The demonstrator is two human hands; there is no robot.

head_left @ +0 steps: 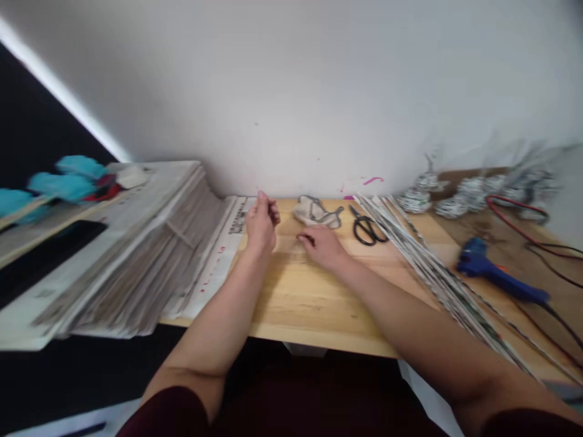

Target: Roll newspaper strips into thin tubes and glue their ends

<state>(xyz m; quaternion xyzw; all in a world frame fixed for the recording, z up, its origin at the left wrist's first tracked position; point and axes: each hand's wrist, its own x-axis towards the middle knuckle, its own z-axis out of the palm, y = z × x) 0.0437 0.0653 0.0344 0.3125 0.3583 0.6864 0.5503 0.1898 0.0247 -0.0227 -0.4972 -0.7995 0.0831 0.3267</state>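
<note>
My left hand (263, 222) is raised over the wooden tabletop (314, 303), its fingers curled in and the thumb pointing up. Anything inside those fingers is hidden. My right hand (324, 247) is low over the boards, thumb and fingertips pinched together; whatever they hold is too small to make out. Just behind the right hand lies a crumpled beige cloth (314, 210) with a grey edge. Black-handled scissors (367, 229) rest to its right, blades toward the wall. The left hand is nearest to a flat newspaper sheet (218, 267).
A tall stack of newspapers (150, 243) stands left, with a dark phone-like slab (54, 255) and turquoise bundles (68, 182) near it. Thin rolled paper sticks (432, 279), a blue glue gun (501, 276) with its cord, and woven paper pieces (469, 194) lie right. A white wall (291, 91) bounds the back.
</note>
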